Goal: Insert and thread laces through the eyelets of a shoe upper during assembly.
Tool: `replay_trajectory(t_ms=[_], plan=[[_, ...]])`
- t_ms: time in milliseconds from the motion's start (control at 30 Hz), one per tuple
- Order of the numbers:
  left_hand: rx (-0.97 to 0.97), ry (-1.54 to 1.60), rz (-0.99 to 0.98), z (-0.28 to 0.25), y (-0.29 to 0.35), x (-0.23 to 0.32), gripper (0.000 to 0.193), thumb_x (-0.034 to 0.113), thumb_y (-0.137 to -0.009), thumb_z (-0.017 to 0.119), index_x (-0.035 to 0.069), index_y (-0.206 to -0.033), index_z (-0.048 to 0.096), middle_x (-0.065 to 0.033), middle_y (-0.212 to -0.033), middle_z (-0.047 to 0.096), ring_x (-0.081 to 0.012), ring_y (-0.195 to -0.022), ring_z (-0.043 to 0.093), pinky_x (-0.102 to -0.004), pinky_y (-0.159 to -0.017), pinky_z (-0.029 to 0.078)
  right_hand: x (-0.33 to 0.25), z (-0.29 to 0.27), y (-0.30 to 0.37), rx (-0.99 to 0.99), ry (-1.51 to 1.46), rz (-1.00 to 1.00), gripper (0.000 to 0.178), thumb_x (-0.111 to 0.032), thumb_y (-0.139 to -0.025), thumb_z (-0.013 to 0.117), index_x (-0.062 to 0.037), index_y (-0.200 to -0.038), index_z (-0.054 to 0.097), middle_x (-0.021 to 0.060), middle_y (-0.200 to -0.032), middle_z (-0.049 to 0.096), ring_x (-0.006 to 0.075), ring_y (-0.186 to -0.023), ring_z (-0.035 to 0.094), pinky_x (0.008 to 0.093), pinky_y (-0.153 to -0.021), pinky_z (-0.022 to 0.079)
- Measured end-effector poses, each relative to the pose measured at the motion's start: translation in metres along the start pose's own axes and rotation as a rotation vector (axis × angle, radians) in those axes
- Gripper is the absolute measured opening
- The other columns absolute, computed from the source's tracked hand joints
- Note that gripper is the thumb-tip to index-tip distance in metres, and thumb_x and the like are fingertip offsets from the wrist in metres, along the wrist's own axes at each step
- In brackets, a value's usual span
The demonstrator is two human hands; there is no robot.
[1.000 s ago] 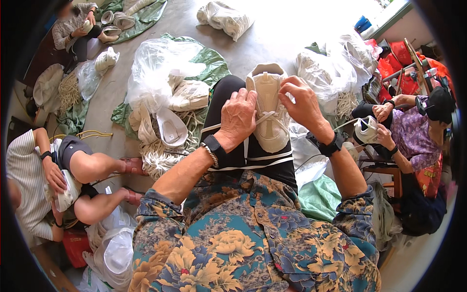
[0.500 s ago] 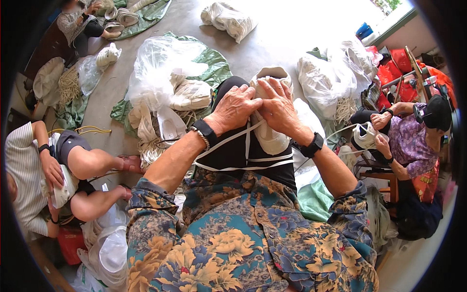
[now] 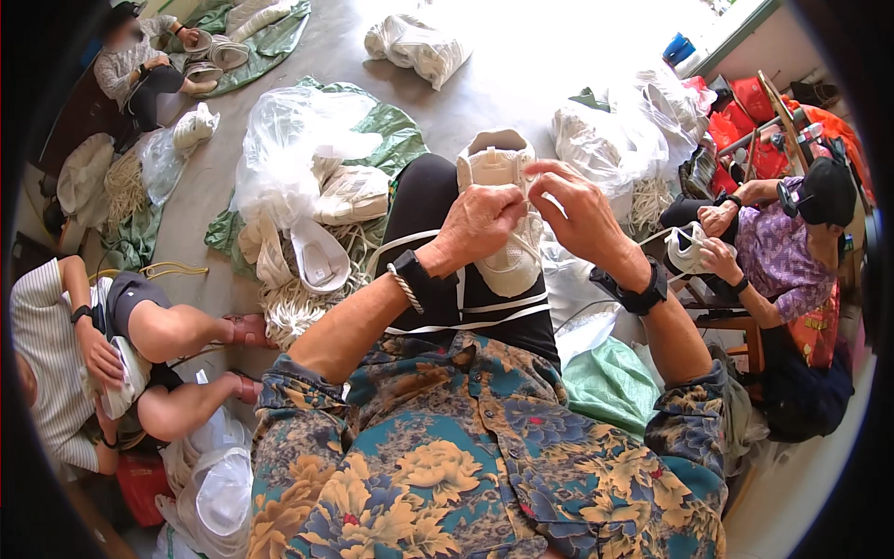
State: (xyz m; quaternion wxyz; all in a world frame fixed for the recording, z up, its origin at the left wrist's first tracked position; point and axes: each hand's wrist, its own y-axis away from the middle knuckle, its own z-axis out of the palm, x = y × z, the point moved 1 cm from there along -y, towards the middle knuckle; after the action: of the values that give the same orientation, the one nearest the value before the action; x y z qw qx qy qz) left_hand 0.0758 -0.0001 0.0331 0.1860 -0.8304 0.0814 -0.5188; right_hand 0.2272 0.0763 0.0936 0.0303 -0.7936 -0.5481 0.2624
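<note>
A cream shoe (image 3: 498, 219) lies sole-down on my lap, its opening pointing away from me. My left hand (image 3: 480, 224) rests on the shoe's upper with its fingers closed around a white lace (image 3: 529, 250). My right hand (image 3: 577, 210) hovers just right of the shoe, thumb and forefinger pinching the lace near the shoe's opening. A black band sits on each wrist. The middle of the shoe is hidden under my hands.
On the floor ahead, a green sheet (image 3: 396, 149) carries clear plastic bags (image 3: 289, 140), loose shoes and soles (image 3: 321, 256) and bundles of laces. A seated person at the left (image 3: 112, 345) and another at the right (image 3: 764, 252) each handle a shoe. White bags (image 3: 419, 47) lie farther off.
My hands have shifted up the shoe and drawn apart. The right hand has lifted off the upper and now pulls the lace up near the opening.
</note>
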Motion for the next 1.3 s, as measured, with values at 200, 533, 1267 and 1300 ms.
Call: replay_trajectory(t_ms=[200,533,1267,1300], plan=[[-0.301,0.258,0.158,0.032,0.016,0.033,0.008,0.002,-0.081,0.054,0.000,-0.074,0.056,-0.0132,-0.061,0.055,-0.0215,-0.055,0.055,-0.0309,-0.053,0.044,0.037,0.024,0.003,-0.145,0.016,0.075,0.013,-0.013,-0.082,0.055,-0.0054,-0.092,0.060,0.0166,-0.068,0.060,0.0345,-0.068,0.060,0.0417,-0.061,0.046],[-0.038,0.406,-0.577,0.028,0.010,0.009,0.009,0.006,-0.084,0.052,0.002,-0.077,0.057,-0.0013,-0.059,0.054,-0.0062,-0.048,0.050,-0.0214,-0.038,0.040,0.034,0.011,-0.017,-0.516,0.122,0.033,0.015,-0.009,-0.068,0.061,-0.0032,-0.082,0.058,0.0177,-0.066,0.060,0.0369,-0.066,0.061,0.0457,-0.061,0.047],[0.287,-0.801,0.103,-0.066,0.020,-0.055,0.009,0.008,-0.077,0.047,0.003,-0.074,0.054,-0.0172,-0.062,0.059,-0.0320,-0.054,0.058,-0.0405,-0.050,0.046,0.035,0.019,0.004,-0.292,0.034,0.056,0.012,-0.016,-0.080,0.059,-0.0050,-0.079,0.058,0.0149,-0.059,0.057,0.0336,-0.060,0.059,0.0424,-0.058,0.045],[0.189,-0.746,-0.117,-0.099,0.024,-0.059,0.009,0.007,-0.079,0.049,0.002,-0.076,0.055,-0.0117,-0.055,0.055,-0.0269,-0.048,0.053,-0.0369,-0.046,0.043,0.042,0.018,0.008,-0.244,0.018,0.050,0.012,-0.017,-0.081,0.058,-0.0056,-0.076,0.058,0.0148,-0.056,0.055,0.0336,-0.057,0.058,0.0427,-0.057,0.044]])
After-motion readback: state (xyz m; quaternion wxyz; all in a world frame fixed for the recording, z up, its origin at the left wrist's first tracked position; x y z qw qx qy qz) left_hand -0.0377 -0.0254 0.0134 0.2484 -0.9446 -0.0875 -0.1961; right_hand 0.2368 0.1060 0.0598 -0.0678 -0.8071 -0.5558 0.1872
